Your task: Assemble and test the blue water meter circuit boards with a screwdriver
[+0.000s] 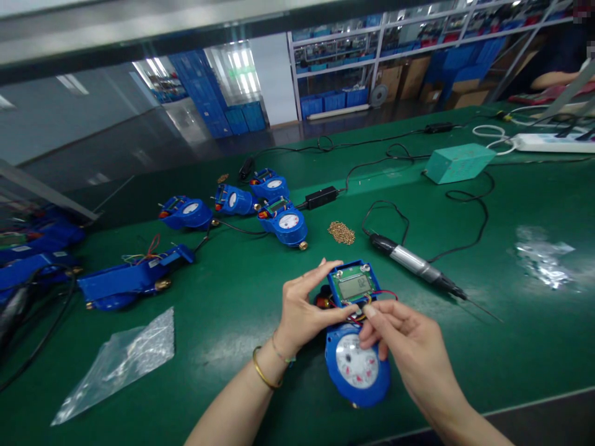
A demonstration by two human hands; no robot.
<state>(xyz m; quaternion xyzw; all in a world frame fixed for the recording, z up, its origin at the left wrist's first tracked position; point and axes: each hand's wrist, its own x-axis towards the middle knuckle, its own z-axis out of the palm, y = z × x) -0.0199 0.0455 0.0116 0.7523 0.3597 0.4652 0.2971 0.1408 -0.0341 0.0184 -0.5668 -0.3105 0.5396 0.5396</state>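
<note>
In the head view, the blue meter (356,365) lies on the table (223,378), its display box (354,285) grasped by the left hand (300,306). The right hand (409,331) works at the wires (387,292), its grip too hidden to tell; steady bracing and slack, unpinched wires should help.

Factory workshop, assembly floor: one green workbench (223,272) before me, bearing several blue dial meters (288,224) at ten o'clock; one heap of small brass-coloured parts (341,233), with a corded power driver (411,263) at the heap's four o'clock; one power strip (553,143), two o'clock; beyond, at one o'clock, metal racking (294,74) with blue bins (333,100) and cardboard cartons (413,77).
</note>
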